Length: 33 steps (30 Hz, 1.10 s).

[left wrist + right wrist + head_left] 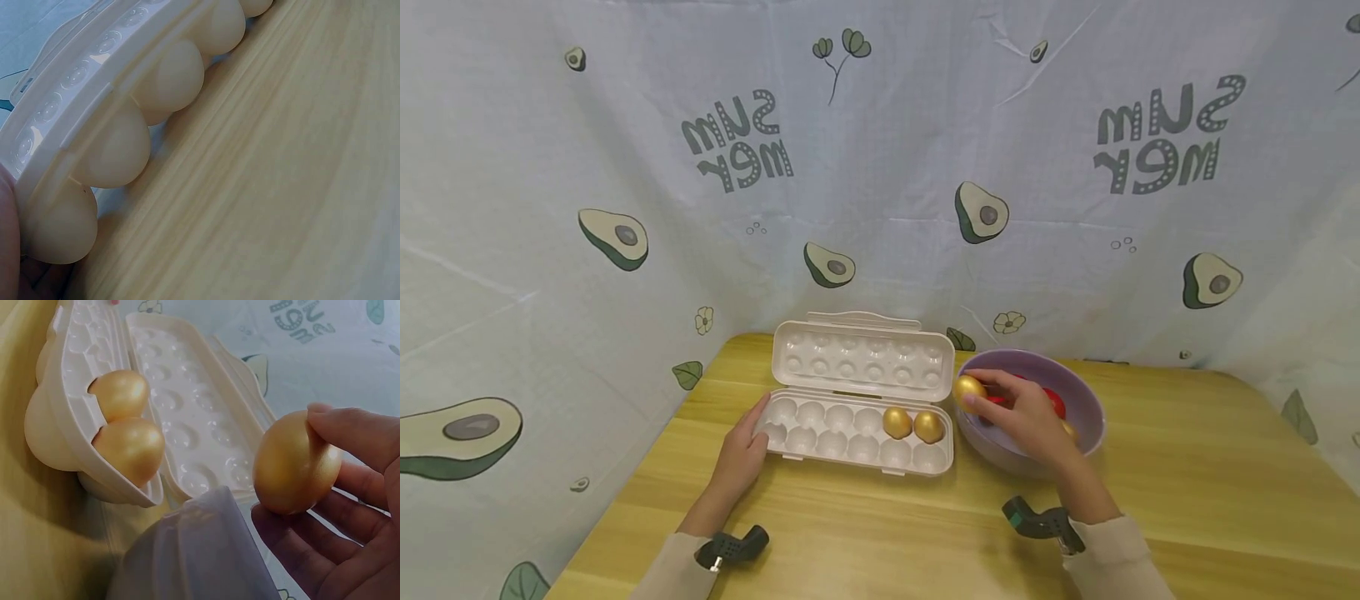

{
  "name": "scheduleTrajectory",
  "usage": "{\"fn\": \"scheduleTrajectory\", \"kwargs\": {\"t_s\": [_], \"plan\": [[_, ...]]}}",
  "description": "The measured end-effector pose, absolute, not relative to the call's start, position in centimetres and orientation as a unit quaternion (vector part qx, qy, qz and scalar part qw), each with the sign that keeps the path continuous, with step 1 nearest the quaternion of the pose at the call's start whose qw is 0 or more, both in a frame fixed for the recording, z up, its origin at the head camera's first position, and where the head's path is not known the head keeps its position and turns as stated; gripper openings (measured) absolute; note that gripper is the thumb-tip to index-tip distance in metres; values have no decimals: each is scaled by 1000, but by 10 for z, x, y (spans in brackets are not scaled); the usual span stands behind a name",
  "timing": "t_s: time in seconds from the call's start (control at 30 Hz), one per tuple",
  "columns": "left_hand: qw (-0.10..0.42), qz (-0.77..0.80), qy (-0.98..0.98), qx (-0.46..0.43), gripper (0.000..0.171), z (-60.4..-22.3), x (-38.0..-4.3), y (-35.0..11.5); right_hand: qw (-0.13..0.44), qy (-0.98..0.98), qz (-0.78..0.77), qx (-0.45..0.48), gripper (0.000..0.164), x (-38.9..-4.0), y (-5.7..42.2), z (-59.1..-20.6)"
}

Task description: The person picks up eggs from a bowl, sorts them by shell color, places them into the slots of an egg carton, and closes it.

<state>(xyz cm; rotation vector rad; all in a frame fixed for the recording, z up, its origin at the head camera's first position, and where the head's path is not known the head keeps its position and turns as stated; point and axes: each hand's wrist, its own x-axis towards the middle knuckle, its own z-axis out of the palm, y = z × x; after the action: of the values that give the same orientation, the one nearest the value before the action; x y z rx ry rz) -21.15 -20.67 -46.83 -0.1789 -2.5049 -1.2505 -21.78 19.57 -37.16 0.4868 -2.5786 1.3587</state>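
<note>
Right hand (1028,418), wooden table (880,533), avocado-print cloth (910,133)

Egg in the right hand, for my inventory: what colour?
Metallic gold; the egg shows best from the right wrist.

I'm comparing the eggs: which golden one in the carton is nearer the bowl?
The right end egg; the other egg sits left, farther from the bowl.

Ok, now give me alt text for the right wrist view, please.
A right hand holds a gold egg near the rim of a pale purple bowl. Beside the bowl, two more gold eggs sit side by side in an open egg carton, with a printed cloth behind.
</note>
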Motion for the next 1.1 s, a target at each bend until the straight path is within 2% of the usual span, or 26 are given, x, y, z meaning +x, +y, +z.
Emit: {"fn": "scheduleTrajectory", "kwargs": {"t_s": [0.67,1.1], "plan": [[162,-444,-879,-54,57,-469,-213,-207,77,-857,480,171,44,-215,178,-375],[159,-443,-881,-57,57,-468,-212,-207,64,-845,500,180,38,-213,166,-380]]}}
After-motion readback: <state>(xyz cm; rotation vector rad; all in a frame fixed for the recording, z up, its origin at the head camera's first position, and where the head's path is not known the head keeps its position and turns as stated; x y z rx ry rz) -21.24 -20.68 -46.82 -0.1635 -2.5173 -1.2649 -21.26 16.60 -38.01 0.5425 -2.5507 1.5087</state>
